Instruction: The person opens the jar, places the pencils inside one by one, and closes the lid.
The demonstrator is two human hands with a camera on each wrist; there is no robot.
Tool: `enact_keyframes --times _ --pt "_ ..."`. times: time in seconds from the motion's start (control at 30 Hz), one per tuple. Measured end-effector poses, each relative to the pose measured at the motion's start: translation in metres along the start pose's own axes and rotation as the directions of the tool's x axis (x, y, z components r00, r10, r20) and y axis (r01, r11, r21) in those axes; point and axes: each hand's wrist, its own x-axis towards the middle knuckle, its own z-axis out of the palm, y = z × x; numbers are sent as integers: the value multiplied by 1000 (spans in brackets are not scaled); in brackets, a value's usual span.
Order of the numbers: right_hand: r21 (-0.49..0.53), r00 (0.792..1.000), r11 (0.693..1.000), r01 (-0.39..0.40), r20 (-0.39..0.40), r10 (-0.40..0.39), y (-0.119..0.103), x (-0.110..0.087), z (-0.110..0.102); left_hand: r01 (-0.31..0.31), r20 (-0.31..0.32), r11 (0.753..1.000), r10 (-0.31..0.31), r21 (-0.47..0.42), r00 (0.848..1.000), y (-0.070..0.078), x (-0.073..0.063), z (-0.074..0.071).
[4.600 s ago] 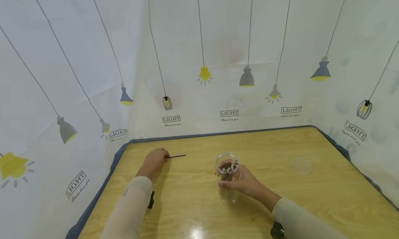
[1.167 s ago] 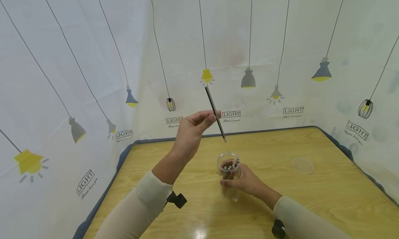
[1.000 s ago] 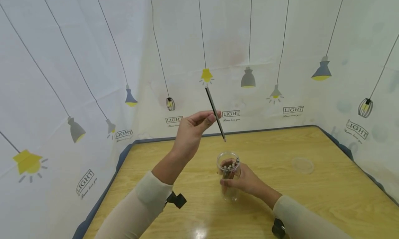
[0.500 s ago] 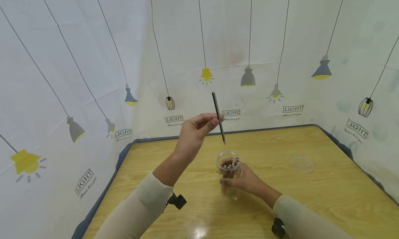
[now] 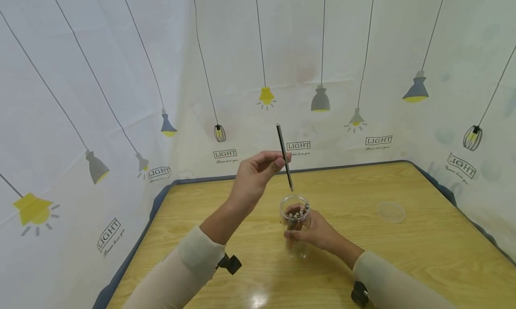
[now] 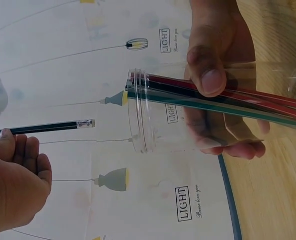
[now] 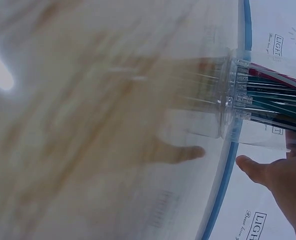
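In the head view my left hand [image 5: 255, 177] pinches a dark pencil [image 5: 283, 143] between thumb and fingers. The pencil leans slightly off upright, its lower end just above the mouth of a clear jar [image 5: 296, 251]. In the left wrist view, that pencil's silver ferrule and eraser [image 6: 86, 123] point toward the jar's rim. My right hand [image 5: 318, 232] grips the jar round its side, and the jar stands upright on the table. Several green, red and black pencils [image 6: 212, 102] stand inside it. Through the jar's wall in the right wrist view, their metal-banded ends [image 7: 243, 92] show at the base.
A clear round lid [image 5: 391, 212] lies flat on the wooden table [image 5: 346, 188], right of the jar. White curtains [image 5: 238, 45] printed with lamps surround the table. Both wrists carry black camera mounts [image 5: 230, 263].
My left hand has picked up the pencil from the table's left side and raised it over the jar. Over the last second the pencil has come lower and more upright. The jar stays put.
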Motion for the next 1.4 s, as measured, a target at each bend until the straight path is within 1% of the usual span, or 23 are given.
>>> enact_keyframes --times 0.27,0.43,0.63,0.7,0.8,0.9,1.0,1.07,1.17,1.27,1.4 --pt "-9 1000 1000 28 4 -28 -2 2 0 -14 29 999 13 43 1000 -7 -1 0" --pt "1 999 999 37 11 -37 -4 3 1 -2 25 997 1 73 1000 -12 -3 -3" --pt "9 1000 1000 24 2 -24 -6 4 2 14 16 997 -16 70 1000 -16 -5 -6" --pt "8 1000 1000 11 2 -11 -5 4 3 17 23 997 -19 72 1000 -18 -6 -6" --pt "9 1000 1000 -7 4 7 -4 3 3 18 52 996 -22 86 998 -19 -8 -8" --pt "-3 1000 1000 -1 3 1 -4 2 2 3 66 993 -11 118 998 -18 -8 -12" --pt "1 1000 1000 20 4 -20 -4 2 1 -25 43 988 19 153 999 -12 -4 -19" --pt "7 1000 1000 28 -1 -28 -4 3 0 -49 14 988 47 148 999 -7 0 -22" --pt "9 1000 1000 22 -9 -21 -4 2 -1 -68 -17 991 71 119 997 -1 3 -26" --pt "9 1000 1000 3 -9 -2 -4 0 -1 -68 -26 993 71 101 997 -1 2 -29" --pt "18 1000 1000 -12 6 12 -3 -1 0 -62 -25 993 65 96 998 -5 -2 -30"
